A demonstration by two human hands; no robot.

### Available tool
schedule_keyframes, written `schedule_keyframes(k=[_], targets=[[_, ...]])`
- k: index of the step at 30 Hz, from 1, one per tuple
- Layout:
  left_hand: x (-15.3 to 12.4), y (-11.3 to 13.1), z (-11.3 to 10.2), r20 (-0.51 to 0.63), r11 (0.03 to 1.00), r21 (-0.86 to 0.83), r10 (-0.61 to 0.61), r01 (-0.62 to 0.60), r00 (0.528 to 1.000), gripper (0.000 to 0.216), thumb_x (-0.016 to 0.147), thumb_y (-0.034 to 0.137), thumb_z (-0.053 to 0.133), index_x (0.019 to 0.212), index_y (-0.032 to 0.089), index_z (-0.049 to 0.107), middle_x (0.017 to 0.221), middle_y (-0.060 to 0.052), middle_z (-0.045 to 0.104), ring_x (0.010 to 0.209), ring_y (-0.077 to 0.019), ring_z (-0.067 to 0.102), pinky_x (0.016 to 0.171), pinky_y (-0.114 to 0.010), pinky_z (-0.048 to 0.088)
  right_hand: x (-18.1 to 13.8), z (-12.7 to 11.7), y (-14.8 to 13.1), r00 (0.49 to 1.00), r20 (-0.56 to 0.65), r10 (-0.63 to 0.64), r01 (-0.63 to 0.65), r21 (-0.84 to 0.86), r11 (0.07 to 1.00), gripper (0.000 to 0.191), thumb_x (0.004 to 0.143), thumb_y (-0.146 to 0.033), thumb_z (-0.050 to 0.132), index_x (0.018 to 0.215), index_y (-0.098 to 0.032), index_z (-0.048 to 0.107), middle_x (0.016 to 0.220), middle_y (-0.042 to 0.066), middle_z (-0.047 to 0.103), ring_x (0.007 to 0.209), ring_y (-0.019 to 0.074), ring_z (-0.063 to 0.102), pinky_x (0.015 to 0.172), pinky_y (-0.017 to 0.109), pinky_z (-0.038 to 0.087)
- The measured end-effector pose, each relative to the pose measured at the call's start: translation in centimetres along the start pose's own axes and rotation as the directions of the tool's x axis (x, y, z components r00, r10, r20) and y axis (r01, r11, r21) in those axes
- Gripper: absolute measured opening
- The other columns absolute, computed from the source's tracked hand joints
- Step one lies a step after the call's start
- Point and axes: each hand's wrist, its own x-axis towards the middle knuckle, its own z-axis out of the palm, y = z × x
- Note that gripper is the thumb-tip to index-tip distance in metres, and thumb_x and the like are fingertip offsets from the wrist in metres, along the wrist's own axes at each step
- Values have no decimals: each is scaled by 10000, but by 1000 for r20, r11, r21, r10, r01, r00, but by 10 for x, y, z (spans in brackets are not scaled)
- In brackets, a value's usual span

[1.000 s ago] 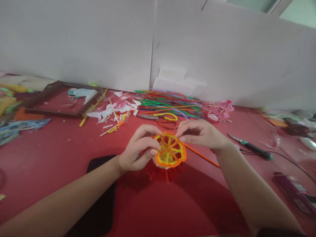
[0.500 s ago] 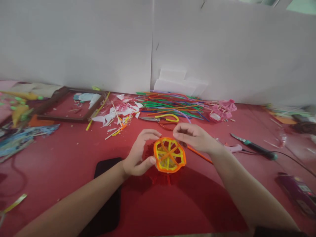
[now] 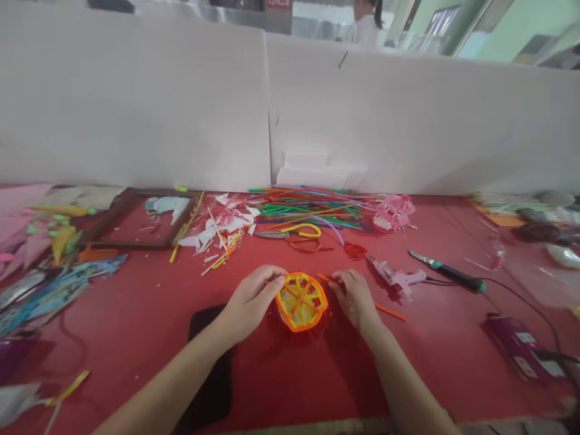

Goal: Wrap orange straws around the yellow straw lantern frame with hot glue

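A small basket-like piece (image 3: 302,302) with an orange rim and crossing yellow and orange spokes stands tilted on the red table. My left hand (image 3: 251,305) grips its left rim between thumb and fingers. Just to the right of the piece, my right hand (image 3: 356,299) is closed on a thin orange pipe cleaner (image 3: 390,312), whose ends stick out on both sides of the fingers. A pink glue gun (image 3: 399,278) lies beyond that hand, its cord running right.
Scissors (image 3: 301,231) with yellow handles lie before a pile of coloured pipe cleaners (image 3: 308,208). White scraps (image 3: 217,229) and a brown frame (image 3: 131,244) are at left. A black phone (image 3: 211,368) lies under my left forearm. A knife (image 3: 453,275) and purple device (image 3: 521,347) are at right.
My right hand has drawn back from above the piece's rim and come down to its right, with the orange pipe cleaner. My view has tilted up, and the glue gun shows fully.
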Motion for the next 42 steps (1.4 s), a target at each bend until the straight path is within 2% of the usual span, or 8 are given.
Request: schedule_keyframes(k=[4,9,15,21,29,32,35,42], targets=[[-10,0,4,-20,998,-17,-55,55,998,296,966,411,503,983,183,693,967,-60,725,889,-199,679,794,-301,531,-9,-1,-3,998,-49,33,-32,27,999,173,885,-201,495,721,-224,548,799,102,636,799,265,577,805,432,470],[-23,8,12,-13,993,-52,-103,102,995,338,970,464,516,1010,203,728,1051,-73,746,1008,-230,685,902,-332,521,-12,-31,-27,996,-64,59,-50,140,989,182,962,-301,462,869,-214,591,792,54,659,699,203,599,671,335,493],[-26,11,22,-41,977,-159,-148,140,988,338,975,455,496,1080,204,697,1045,-56,753,959,-212,704,874,-332,565,-9,-78,-73,990,62,-125,103,281,954,183,945,-367,600,966,-237,727,940,62,730,850,194,681,728,309,528],[-21,3,24,-38,965,-226,-149,137,988,315,914,445,581,1041,198,729,1033,-59,771,950,-218,717,903,-347,566,5,-83,-98,857,199,-476,429,236,872,205,965,-171,537,969,-213,737,953,64,665,872,163,641,780,297,519],[-21,11,18,-23,969,-209,-143,135,990,294,926,390,557,1024,214,772,1011,-45,778,945,-214,714,900,-324,545,26,-76,-106,743,292,-602,574,183,798,246,928,-80,530,948,-196,746,901,46,669,859,162,612,774,297,488],[-22,14,17,-30,981,-163,-113,107,993,274,910,362,578,1027,216,779,1011,-51,772,927,-215,708,867,-316,547,29,-78,-107,752,298,-588,552,202,809,206,919,-79,563,930,-198,731,891,40,694,864,162,623,779,288,480],[-22,14,17,5,982,-163,-96,95,995,267,892,327,590,1046,217,778,976,-50,773,908,-215,717,817,-304,566,30,-79,-110,801,300,-518,479,197,855,111,891,-101,635,897,-194,695,901,34,699,863,161,632,775,279,477],[-22,13,18,134,903,-347,-220,253,966,316,864,412,655,1050,180,763,971,-66,785,956,-242,733,852,-329,584,24,-81,-114,849,324,-417,389,151,909,70,872,-164,706,821,-186,664,900,24,641,821,145,619,730,263,462]])
